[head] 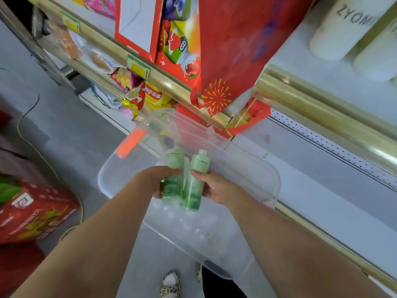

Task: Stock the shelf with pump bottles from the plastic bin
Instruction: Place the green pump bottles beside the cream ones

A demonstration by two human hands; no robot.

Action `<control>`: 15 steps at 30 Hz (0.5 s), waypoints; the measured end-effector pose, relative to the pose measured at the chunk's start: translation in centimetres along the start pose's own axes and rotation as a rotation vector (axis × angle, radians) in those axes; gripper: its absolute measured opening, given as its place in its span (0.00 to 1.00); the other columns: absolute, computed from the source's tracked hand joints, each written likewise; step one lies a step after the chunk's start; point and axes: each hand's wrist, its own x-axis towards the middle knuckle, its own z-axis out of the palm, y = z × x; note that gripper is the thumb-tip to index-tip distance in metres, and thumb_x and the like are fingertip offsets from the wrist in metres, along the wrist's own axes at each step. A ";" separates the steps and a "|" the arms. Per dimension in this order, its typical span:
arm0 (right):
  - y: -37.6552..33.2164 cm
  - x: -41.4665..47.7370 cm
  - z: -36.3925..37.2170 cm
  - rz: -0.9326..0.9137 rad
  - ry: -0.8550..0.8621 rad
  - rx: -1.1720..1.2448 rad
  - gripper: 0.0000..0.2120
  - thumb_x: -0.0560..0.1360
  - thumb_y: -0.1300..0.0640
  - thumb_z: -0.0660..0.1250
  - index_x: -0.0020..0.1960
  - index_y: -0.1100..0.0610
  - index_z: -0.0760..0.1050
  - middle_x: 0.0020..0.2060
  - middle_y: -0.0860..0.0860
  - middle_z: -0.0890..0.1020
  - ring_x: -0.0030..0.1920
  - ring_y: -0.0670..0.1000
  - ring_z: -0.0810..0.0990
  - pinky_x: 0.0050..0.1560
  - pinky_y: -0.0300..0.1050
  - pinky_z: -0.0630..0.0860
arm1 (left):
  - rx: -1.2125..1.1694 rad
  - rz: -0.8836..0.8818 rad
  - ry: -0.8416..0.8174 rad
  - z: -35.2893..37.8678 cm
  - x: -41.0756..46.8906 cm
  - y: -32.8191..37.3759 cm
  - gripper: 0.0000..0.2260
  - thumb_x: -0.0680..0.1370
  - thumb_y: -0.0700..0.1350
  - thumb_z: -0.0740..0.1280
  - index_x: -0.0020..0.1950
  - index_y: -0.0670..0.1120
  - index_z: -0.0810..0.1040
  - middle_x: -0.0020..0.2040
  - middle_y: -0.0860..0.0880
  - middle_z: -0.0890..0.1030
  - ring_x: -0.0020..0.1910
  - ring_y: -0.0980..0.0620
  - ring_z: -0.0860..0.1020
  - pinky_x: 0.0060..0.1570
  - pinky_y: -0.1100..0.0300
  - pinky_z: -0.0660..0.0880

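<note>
Above the clear plastic bin (253, 166), the left hand (156, 179) grips one green plastic bottle (174, 186). Touching it, a second green bottle (194, 188) sits gripped in the right hand (214, 187).

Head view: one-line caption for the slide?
Left hand holds one green bottle, right hand a second green bottle, over the clear plastic bin beside the white shelf.

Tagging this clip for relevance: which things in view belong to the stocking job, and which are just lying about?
Job: left hand gripping left bottle; right hand gripping right bottle; clear bin; shelf.
Lying about: red gift bag, chip bags, red carton, yellow cable.
</note>
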 end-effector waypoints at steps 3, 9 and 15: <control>-0.9 -3.5 0.0 -0.074 0.050 -0.044 0.30 0.66 0.41 0.79 0.60 0.58 0.78 0.51 0.56 0.86 0.51 0.57 0.86 0.54 0.55 0.82 | -0.002 0.134 -0.036 0.8 -2.7 -0.8 0.22 0.72 0.44 0.77 0.62 0.38 0.77 0.54 0.40 0.83 0.53 0.41 0.83 0.57 0.38 0.77; -1.7 -11.7 -0.4 -0.272 0.130 -0.018 0.34 0.64 0.38 0.79 0.60 0.59 0.77 0.51 0.58 0.86 0.50 0.59 0.86 0.50 0.58 0.83 | 0.022 0.501 -0.123 3.0 -9.6 -2.7 0.11 0.74 0.48 0.75 0.50 0.43 0.79 0.49 0.41 0.83 0.48 0.42 0.82 0.54 0.45 0.79; -2.8 -20.3 -1.7 -0.449 0.161 0.120 0.36 0.62 0.39 0.80 0.62 0.59 0.79 0.52 0.60 0.85 0.51 0.62 0.85 0.55 0.61 0.81 | 0.002 0.809 -0.282 6.5 -16.2 -3.8 0.25 0.71 0.54 0.76 0.64 0.46 0.74 0.56 0.46 0.84 0.52 0.45 0.84 0.52 0.44 0.81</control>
